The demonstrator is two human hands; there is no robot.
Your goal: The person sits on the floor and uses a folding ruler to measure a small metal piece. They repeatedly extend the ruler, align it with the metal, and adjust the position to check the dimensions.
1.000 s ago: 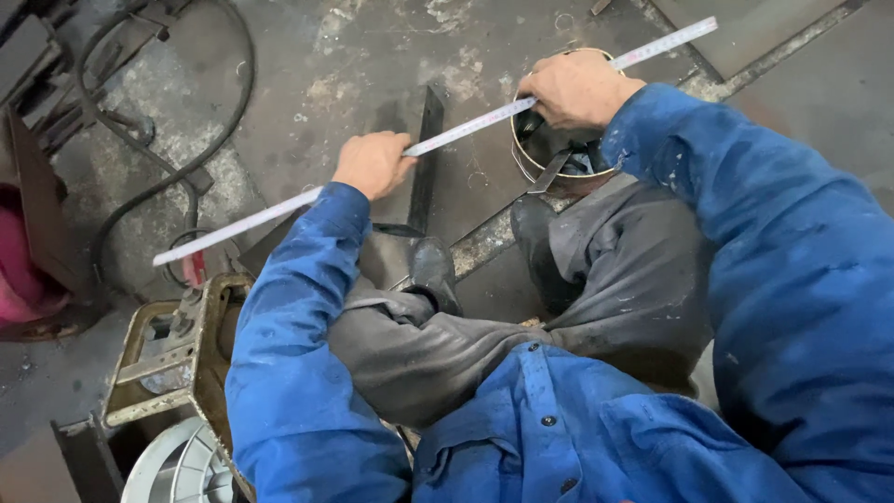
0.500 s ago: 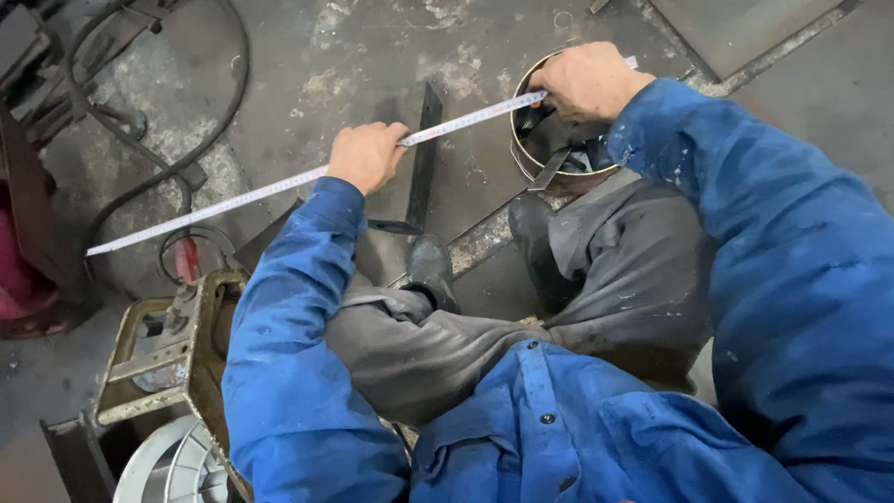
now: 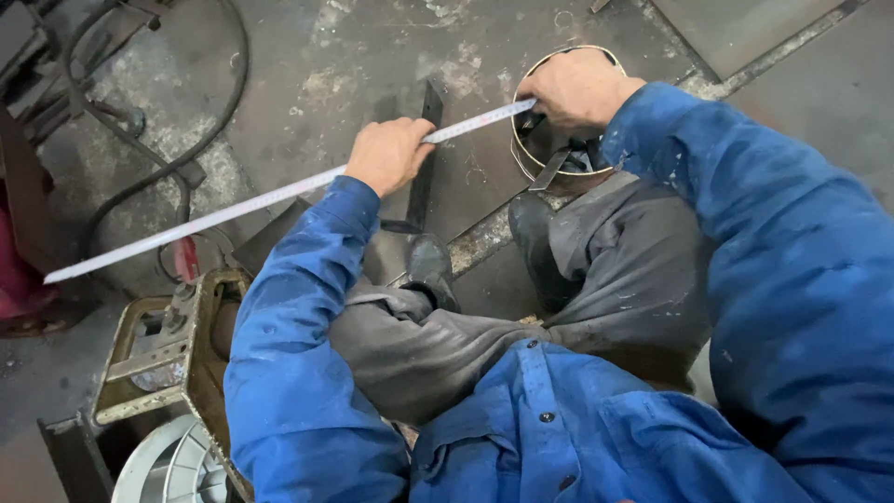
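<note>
Down on the grey, stained concrete floor (image 3: pixel 372 56), a person in blue work sleeves and grey trousers crouches over the job. Biggest change first: the long white steel rule (image 3: pixel 233 210) has slid leftward through both hands. A second ago its far end poked well out past the right hand; now that end sits at the right hand itself, and the free length runs far out to the left, its tip over the dark edge near the olive-yellow metal frame (image 3: pixel 158 354).

The round, shallow metal ring of bent strip (image 3: pixel 521 158) lies on the floor ahead of the knees, beside the black boots (image 3: pixel 433 265). The right hand (image 3: pixel 577 88) rests on the ring's rim, fingers clenched on the rule's end there, so that end now looks pinned to the ring. The left hand (image 3: pixel 386 154) is closed round the rule midway, pinching it just over the upright dark flat steel bar (image 3: pixel 426 158).

By my read, the rule is being set across from ring to bar.

A black cable (image 3: pixel 200 140) loops off to the left.
</note>
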